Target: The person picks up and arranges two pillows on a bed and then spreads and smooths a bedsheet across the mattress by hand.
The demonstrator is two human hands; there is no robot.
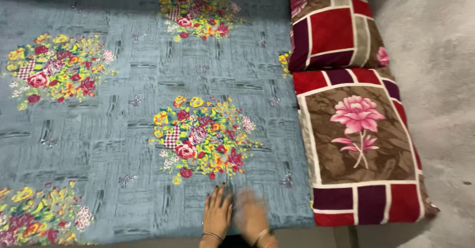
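Head view: two hands at the bottom edge, both on the bedsheet (123, 124). Left hand (216, 214) lies flat, palm down, fingers stretched out and nearly together, gripping nothing; thin bangle on the wrist. Right hand (251, 217) just beside it, motion-blurred; looks flat on the cloth, but finger spread and any hold can't be told. It also wears a bangle. Sheet is smooth woven cloth, grey-blue with a brushed line pattern, spread flat over the bed, near edge just at the wrists. Five floral bouquet prints visible on it, red, yellow, green and pink, plus part of a sixth tucked by the far pillow. Two pillows on the right, end to end: near pillow (358, 146) and far pillow (336, 23), rectangular, soft, patchwork blocks of red, maroon and brown with pink flowers. Grey rough floor (440, 79) right of them.
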